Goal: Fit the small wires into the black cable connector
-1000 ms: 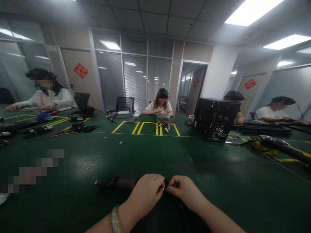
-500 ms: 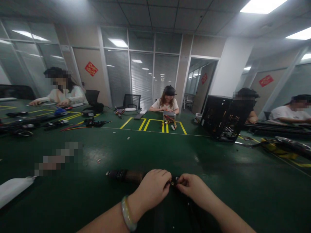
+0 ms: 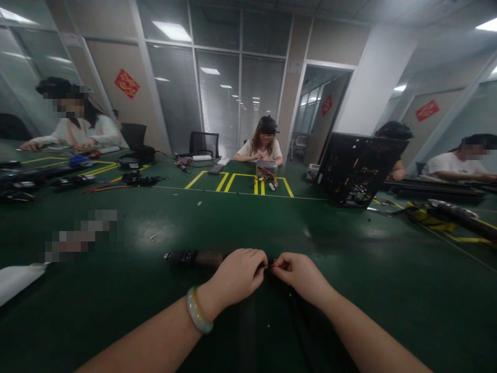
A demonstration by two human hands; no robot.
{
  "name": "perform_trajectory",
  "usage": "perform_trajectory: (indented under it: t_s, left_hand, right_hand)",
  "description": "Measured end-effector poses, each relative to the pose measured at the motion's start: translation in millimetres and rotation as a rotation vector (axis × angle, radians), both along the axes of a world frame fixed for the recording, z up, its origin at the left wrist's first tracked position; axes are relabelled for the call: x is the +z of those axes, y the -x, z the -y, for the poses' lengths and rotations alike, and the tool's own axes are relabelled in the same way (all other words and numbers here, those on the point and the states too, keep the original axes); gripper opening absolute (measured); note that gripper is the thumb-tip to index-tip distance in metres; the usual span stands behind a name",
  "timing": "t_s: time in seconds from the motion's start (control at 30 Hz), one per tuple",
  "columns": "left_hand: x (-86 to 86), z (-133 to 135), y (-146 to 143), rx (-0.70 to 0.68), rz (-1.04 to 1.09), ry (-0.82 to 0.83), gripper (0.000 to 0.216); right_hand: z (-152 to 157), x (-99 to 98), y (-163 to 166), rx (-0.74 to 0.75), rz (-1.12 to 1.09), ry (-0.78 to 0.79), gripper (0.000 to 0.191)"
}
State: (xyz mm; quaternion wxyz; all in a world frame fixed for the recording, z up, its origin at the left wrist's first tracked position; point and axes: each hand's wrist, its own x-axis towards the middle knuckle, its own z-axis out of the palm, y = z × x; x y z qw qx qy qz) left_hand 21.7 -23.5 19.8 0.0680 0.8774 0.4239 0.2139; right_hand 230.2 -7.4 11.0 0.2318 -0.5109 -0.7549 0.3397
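A long dark tube-like piece (image 3: 207,260) lies crosswise on the green table, with a small metallic tip at its left end. My left hand (image 3: 238,277) rests over its right part and hides it; the thumb and fingers are closed near that end. Facing it, my right hand (image 3: 301,273) pinches with thumb and forefinger. Between the two sets of fingertips a tiny dark piece with a yellowish spot (image 3: 266,266) shows, too small to name. A dark strip or cable (image 3: 297,305) runs from beneath my right hand toward me. A bracelet (image 3: 199,311) circles my left wrist.
A black computer case (image 3: 355,171) stands at the back right. Cables (image 3: 143,178) lie back left, and a white object (image 3: 19,282) lies left. Across the table a person (image 3: 260,147) works at a metal box with wires (image 3: 267,165). Other people sit at both sides.
The view has tilted downward, so everything sits higher in the picture. Both hands keep their closed pose at the tiny piece, whose yellowish part now shows less.
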Motion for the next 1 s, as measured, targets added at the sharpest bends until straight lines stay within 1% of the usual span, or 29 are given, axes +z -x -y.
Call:
perform_trajectory:
  t_s: [0.17, 0.37, 0.53, 0.73, 0.83, 1.0]
  left_hand:
    - [-3.6, -2.1, -0.5, 0.009, 0.005, -0.001, 0.009]
    - [-1.9, -1.6, -3.4, 0.039, -0.032, -0.025, 0.007]
    - [-1.3, -0.6, -5.2, 0.09, -0.063, -0.059, 0.012]
    - [3.1, 2.3, -5.0, 0.072, -0.077, -0.048, 0.021]
    - [3.3, 2.4, -4.7, 0.07, -0.088, -0.043, 0.014]
    - [1.5, 0.6, -4.4, 0.03, -0.102, -0.056, 0.004]
  right_hand:
    - [-0.1, 3.1, -0.2, 0.02, 0.008, -0.002, 0.012]
    - [0.9, 4.2, 2.1, 0.009, 0.05, -0.006, 0.013]
    - [2.7, 1.9, 5.9, -0.057, 0.104, -0.012, 0.017]
    - [2.6, -2.5, 9.0, -0.064, 0.113, -0.019, 0.021]
    - [0.7, -3.4, 7.5, -0.052, 0.125, -0.034, 0.021]
    - [-2.0, -3.2, 4.7, -0.031, 0.136, -0.019, 0.02]
